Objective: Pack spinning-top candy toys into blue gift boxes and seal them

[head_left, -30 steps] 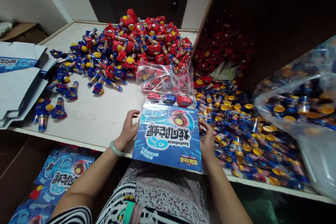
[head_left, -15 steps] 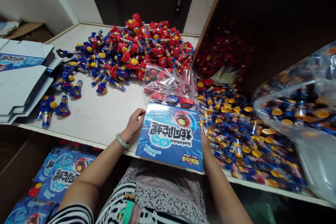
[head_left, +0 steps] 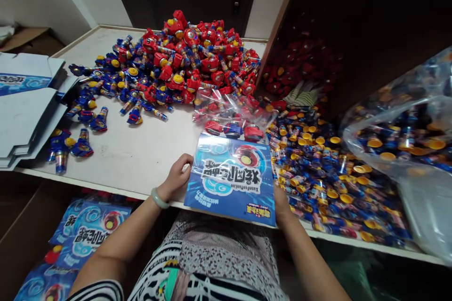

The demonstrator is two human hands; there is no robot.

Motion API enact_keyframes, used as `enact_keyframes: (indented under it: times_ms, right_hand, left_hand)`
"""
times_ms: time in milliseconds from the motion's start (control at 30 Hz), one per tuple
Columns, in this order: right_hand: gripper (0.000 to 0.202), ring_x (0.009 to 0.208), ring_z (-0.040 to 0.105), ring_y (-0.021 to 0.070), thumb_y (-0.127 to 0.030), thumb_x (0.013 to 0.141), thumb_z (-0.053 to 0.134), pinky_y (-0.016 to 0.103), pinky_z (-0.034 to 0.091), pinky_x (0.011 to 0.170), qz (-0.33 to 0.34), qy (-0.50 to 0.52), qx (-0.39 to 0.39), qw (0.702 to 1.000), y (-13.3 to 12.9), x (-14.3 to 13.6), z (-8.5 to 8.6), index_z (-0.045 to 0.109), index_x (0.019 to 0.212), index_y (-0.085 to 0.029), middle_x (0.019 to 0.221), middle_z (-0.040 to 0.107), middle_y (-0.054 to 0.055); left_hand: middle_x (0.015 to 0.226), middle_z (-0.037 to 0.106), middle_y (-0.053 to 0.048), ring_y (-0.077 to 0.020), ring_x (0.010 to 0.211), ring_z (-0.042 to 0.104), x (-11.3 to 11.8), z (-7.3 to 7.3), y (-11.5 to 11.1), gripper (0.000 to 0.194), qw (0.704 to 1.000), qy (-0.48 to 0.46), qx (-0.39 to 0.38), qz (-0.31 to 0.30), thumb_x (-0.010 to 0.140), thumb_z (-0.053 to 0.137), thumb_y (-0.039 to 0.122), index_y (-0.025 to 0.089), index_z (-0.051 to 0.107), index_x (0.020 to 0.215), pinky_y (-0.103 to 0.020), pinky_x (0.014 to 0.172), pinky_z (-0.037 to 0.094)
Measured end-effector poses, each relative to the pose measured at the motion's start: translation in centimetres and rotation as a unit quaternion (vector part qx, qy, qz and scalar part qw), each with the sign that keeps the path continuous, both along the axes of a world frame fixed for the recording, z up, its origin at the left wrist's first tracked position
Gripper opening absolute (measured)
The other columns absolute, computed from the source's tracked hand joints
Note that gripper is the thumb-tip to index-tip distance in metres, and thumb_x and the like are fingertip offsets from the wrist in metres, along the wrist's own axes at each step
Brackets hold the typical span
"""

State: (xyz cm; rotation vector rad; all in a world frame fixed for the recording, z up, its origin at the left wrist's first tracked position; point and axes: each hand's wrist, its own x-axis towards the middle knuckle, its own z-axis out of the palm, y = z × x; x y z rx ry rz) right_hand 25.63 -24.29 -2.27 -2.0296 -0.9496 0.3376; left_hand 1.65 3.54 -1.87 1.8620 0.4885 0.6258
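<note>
A blue printed display box (head_left: 231, 178), lettering upside down to me, rests at the table's front edge, tilted slightly. Red and blue toys (head_left: 233, 129) show at its far end, beneath a loose clear plastic bag (head_left: 233, 106) that extends past the box. My left hand (head_left: 179, 176) grips the box's left edge, fingers curled, some of them hidden at its side. On the opposite side, my right hand (head_left: 281, 204) holds the near right corner, with its fingertips hidden by the box.
A heap of red and blue toys (head_left: 190, 56) covers the back of the table (head_left: 116, 150). Flat white cartons (head_left: 24, 122) stack at left. Blue tubes with yellow ends (head_left: 318, 178) spread at right, beside a clear bag (head_left: 420, 188) and a glove (head_left: 303, 95). Packed boxes (head_left: 93, 230) lie below left.
The box's near edge is slightly higher in view, and the bag's far end has sagged and spread to the right. Both hands stay at the box's sides.
</note>
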Motion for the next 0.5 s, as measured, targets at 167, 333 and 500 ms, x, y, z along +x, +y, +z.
enact_keyframes:
  times_ms: [167, 333, 500]
  right_hand:
    - [0.026, 0.077, 0.07, 0.0243, -0.037, 0.087, 0.05, 0.034, 0.057, 0.068, 0.077, -0.075, 0.0, 0.994, -0.7, -1.1, 0.6, 0.072, 0.083, -0.023, 0.084, 0.074, 0.008]
    - [0.03, 0.073, 0.068, 0.0228, -0.034, 0.093, 0.044, 0.033, 0.056, 0.064, 0.126, -0.126, 0.027, 0.984, -0.5, -1.4, 0.1, 0.072, 0.089, -0.024, 0.079, 0.071, 0.006]
    - [0.03, 0.071, 0.069, 0.021, -0.038, 0.097, 0.044, 0.031, 0.057, 0.063, 0.177, -0.161, 0.046, 0.97, -4.2, -4.3, -0.7, 0.069, 0.088, -0.024, 0.078, 0.072, 0.006]
  left_hand:
    - [0.087, 0.058, -0.003, -0.0163, 0.082, 0.056, -2.1, 0.1, 0.0, 0.005, 0.995, 0.006, 0.023, -0.102, 0.089, 0.051, 0.02, 0.017, 0.056, 0.087, -0.027, 0.077, 0.046]
    - [0.085, 0.06, -0.003, -0.0153, 0.08, 0.056, -4.9, 0.6, 0.0, 0.009, 0.989, 0.016, 0.063, -0.134, 0.09, 0.05, 0.017, 0.017, 0.057, 0.085, -0.026, 0.075, 0.046]
    - [0.082, 0.06, -0.003, -0.0149, 0.077, 0.055, -3.6, 0.6, -0.5, 0.011, 0.998, 0.003, 0.055, -0.026, 0.091, 0.054, 0.024, 0.017, 0.056, 0.083, -0.026, 0.072, 0.046]
